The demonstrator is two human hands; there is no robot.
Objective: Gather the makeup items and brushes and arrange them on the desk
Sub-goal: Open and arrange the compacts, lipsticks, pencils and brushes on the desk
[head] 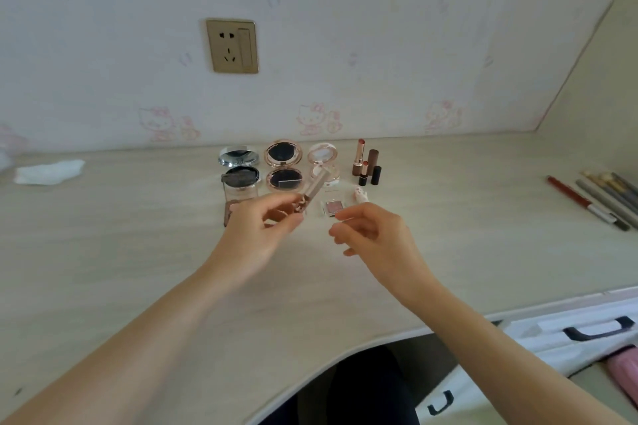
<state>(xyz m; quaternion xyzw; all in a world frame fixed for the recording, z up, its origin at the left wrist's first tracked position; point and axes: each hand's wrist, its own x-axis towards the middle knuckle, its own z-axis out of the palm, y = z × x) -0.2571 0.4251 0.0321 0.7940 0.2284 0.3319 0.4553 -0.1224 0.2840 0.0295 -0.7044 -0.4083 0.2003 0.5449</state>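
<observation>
Taking the rose-gold compact (283, 166), which lay open near the back wall of the desk (138, 252), as the landmark, the scene ran as follows.

Far to its left a crumpled white tissue (48, 172) lay on the wood. Just left of the compact stood an open silver compact (239, 166), with a clear jar (240, 191) in front of it.

In front of the compact, raised off the desk, the left hand (257, 228) pinched a slim pinkish tube (309, 195) between thumb and fingertips. The tube slanted up and away toward the compact, its decorated end in the fingers.

To the right of that, the right hand (373, 235) hovered with fingers loosely curled. It held nothing that could be made out and stood a little apart from the left hand.

Beyond the right hand lay a small square pink pan (332, 207) and a small white object (360, 196). Just right of the compact sat an open pale compact (323, 162), then a cluster of upright lipsticks (366, 166) with their caps.

Far right, a bundle of pencils and brushes (600, 197) lay untouched near the desk's edge.

The step in hand looked like placing the tube among the compacts already set out. The next move probably called for finding a free gap in front of the rose-gold compact and setting the tube down without knocking the lipsticks. After that, the pencils and brushes would need fetching.
</observation>
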